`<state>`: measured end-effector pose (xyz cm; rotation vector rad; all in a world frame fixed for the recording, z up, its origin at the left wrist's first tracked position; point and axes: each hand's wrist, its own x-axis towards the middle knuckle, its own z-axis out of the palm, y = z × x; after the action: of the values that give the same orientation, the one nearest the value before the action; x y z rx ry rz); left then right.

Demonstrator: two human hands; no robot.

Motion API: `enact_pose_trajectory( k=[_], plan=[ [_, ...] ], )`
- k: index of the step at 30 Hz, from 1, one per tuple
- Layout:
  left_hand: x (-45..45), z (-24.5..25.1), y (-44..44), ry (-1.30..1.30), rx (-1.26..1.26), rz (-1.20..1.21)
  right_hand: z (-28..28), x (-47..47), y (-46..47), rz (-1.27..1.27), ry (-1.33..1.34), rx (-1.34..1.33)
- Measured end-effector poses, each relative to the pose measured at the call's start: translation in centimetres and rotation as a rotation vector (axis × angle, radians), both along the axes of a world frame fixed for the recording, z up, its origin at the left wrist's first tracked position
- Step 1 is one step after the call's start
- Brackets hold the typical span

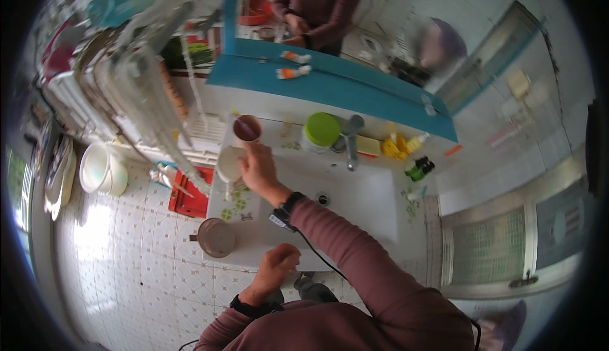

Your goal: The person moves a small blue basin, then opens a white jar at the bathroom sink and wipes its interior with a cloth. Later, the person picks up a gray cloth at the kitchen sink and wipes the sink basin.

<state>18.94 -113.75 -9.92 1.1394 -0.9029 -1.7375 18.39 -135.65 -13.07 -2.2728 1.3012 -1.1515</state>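
Observation:
My right hand reaches over the left side of the white washbasin. Its thumb overlaps the rim of a whitish mug, whose handle points towards me. The outer fingers are hidden, so a firm grip on the mug is unclear. Just beyond the fingertips stands a reddish-brown cup with a purple stick-like item inside. My left hand, loosely curled and holding nothing, hovers by the basin's front edge. To its left, a beige mug stands on the basin's front left corner, its handle turned left.
A green-lidded tub, the faucet and a yellow item line the back rim. Above them a blue mirror shelf juts out, carrying two tubes. A red crate and a white bucket are on the floor left.

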Motion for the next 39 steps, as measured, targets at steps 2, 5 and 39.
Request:
enact_pose_trajectory(
  k=[2,5,39],
  plan=[
    [-0.2,0.0,0.0,-0.019,0.015,-0.002,-0.1,0.1,0.2,-0.03,-0.023,0.047],
    [-0.7,-0.2,0.0,-0.058,-0.003,-0.032,0.9,-1.1,1.5,-0.035,-0.145,0.046],
    [-50.6,1.9,16.2,0.001,-0.221,-0.792,-4.1,-57.3,60.0,-1.381,-0.664,0.302]
  ],
)
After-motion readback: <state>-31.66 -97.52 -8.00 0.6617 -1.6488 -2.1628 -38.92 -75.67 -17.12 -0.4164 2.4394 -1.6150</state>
